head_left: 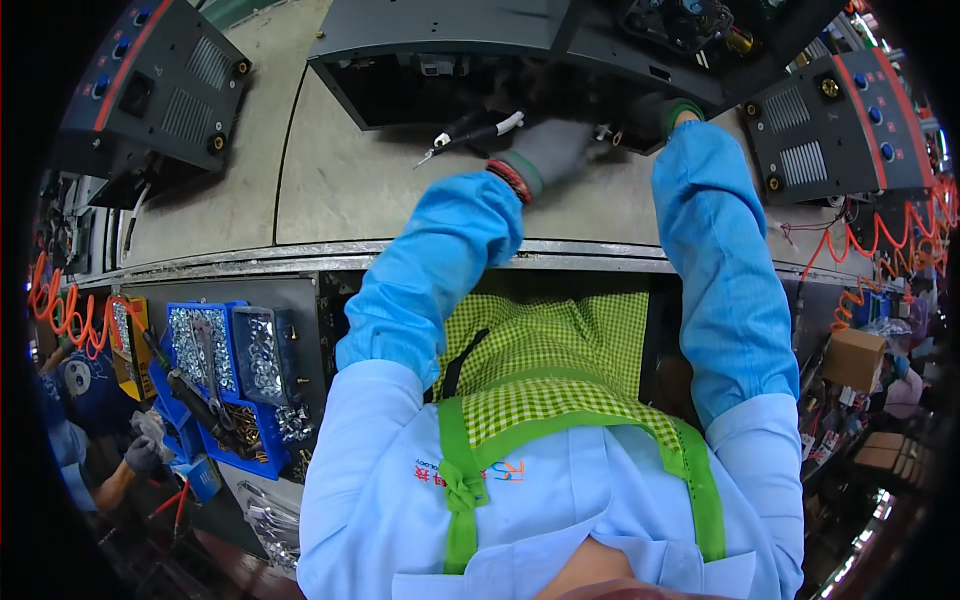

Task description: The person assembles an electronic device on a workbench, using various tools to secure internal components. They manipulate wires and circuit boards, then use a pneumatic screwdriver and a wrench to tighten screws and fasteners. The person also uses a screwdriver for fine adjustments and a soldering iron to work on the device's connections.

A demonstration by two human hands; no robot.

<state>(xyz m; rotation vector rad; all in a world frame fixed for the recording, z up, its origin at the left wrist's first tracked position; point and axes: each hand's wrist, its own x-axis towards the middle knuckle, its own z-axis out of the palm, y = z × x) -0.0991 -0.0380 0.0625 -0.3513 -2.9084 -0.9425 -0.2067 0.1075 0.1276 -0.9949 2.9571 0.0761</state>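
Note:
A dark grey metal machine housing [440, 50] stands before me at the far edge of the worktop, its near side open. My left hand [555, 155], in a grey glove, is at the lower edge of that opening; motion smears its fingers. Beside it a black cable with white sleeving and a bare metal end [475, 131] sticks out toward the left. I cannot tell whether the hand touches it. A small metal fitting [604, 133] shows just right of the left glove. My right hand [655, 110], gloved with a green cuff, reaches into the housing's right part, its fingers hidden.
Similar machines with blue knobs stand at left [165, 90] and right [835, 125]. Below the worktop's left edge are blue bins of fasteners [203, 345] with tools lying across them. Orange coiled hoses [75, 315] hang at both sides. A co-worker's gloved hand [143, 455] shows at lower left.

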